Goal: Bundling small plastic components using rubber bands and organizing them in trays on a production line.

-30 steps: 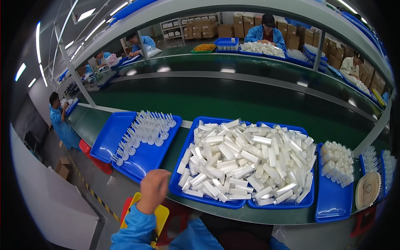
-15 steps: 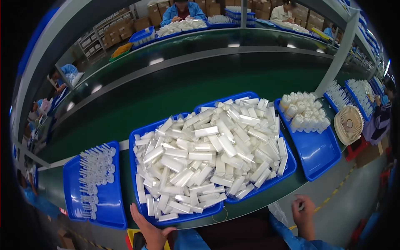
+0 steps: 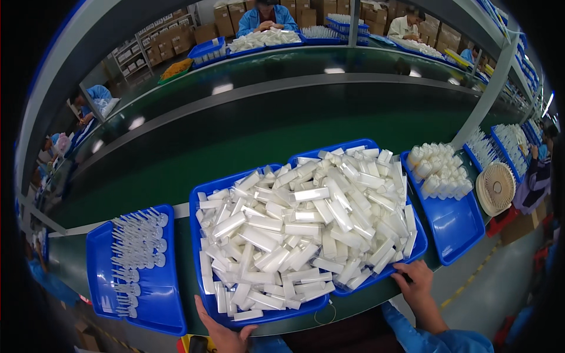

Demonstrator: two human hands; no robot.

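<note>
Two blue trays lie side by side before me, the left tray (image 3: 196,247) and the right tray (image 3: 421,242). Heaped over both are many white oblong pieces (image 3: 306,229) in clear wrapping. My left hand (image 3: 222,330) is open at the near left corner of the left tray, fingers stretched along its side and thumb apart. At the near right corner of the right tray, my right hand (image 3: 416,286) has its fingers bent over the rim, with the thumb below. No wrapped piece shows in either hand.
On the left stands a blue tray (image 3: 159,294) of clear stemmed parts. Farther right, another blue tray (image 3: 456,229) carries clear cups with whitish contents, beside a beige round fan (image 3: 495,188). A green conveyor belt (image 3: 235,138) runs behind; people work across it.
My right hand has moved from beside the bench up to the right tray's rim. The left hand stays by the left tray's corner. The whole view has shifted slightly.
</note>
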